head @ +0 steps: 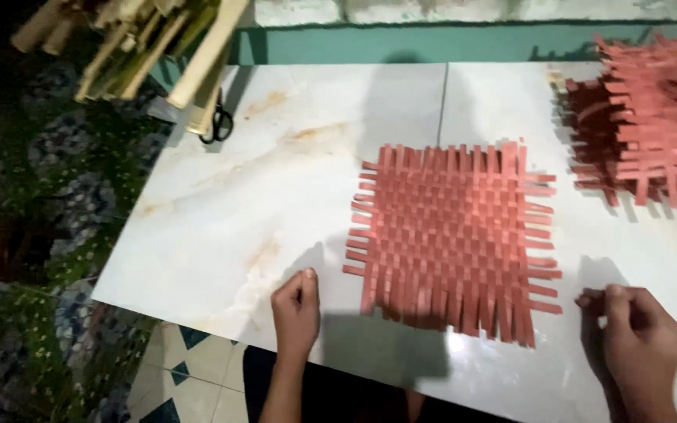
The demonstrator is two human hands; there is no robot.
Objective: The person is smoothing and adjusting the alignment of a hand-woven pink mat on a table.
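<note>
A square mat woven from flat red strips lies flat on a white marble-patterned slab, with loose strip ends sticking out on all sides. My left hand rests on the slab just left of the mat's near corner, fingers curled, holding nothing. My right hand rests on the slab to the right of the mat's near right corner, fingers loosely bent, also holding nothing. Neither hand touches the mat.
A stack of similar red woven mats sits at the far right. Black scissors lie at the slab's far left, under a bundle of pale bamboo sticks. A patterned floor cloth lies left of the slab.
</note>
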